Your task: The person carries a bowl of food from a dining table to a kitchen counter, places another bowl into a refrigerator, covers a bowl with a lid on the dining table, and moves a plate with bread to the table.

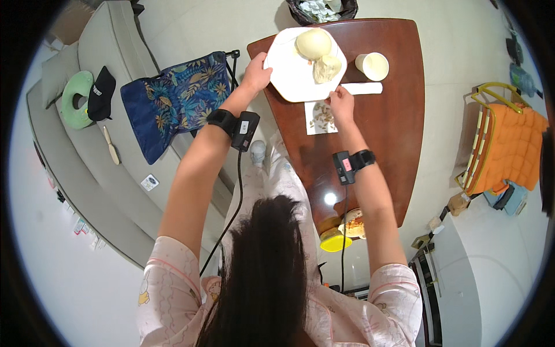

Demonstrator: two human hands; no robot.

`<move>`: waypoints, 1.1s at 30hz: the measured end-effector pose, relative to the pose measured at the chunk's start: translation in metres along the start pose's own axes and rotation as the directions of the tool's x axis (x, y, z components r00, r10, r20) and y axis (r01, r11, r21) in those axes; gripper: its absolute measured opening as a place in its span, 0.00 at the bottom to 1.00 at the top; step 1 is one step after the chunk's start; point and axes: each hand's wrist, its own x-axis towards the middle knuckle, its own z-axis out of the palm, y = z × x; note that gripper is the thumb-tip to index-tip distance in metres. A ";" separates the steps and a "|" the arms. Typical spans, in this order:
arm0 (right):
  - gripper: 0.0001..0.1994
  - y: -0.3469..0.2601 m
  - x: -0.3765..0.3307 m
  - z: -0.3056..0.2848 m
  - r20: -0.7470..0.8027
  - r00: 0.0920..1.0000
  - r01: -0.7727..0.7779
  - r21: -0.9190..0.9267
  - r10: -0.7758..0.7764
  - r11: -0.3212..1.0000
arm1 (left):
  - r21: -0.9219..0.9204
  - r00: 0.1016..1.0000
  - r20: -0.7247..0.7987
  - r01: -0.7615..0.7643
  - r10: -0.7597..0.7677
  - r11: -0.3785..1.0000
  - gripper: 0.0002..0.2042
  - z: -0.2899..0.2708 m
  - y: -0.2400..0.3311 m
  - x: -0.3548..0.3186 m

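Note:
A white, many-sided plate lies over the far left part of the table, bearing two pale, rounded buns, the nearer one looking torn. My left hand grips its left rim, thumb on top. At the near right rim, my right hand is closed, its fingertips pinching the plate's edge. Beside that hand lies a white paper strip. A white paper sheet with small brown bits on it shows just below the plate. To the plate's right stands a pale paper cup.
The brown wooden table holds a yellow-lidded jar and a patterned packet or dish by my right arm. A bin with a black bag stands beyond. Left are a patterned folding seat and grey sofa; right, an orange-cushioned chair.

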 end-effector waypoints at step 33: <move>0.09 0.174 -0.222 -0.260 0.249 0.966 -0.070 -0.029 0.075 0.997 | -0.309 0.958 0.257 0.207 -0.128 0.928 0.13 0.207 -0.075 -0.351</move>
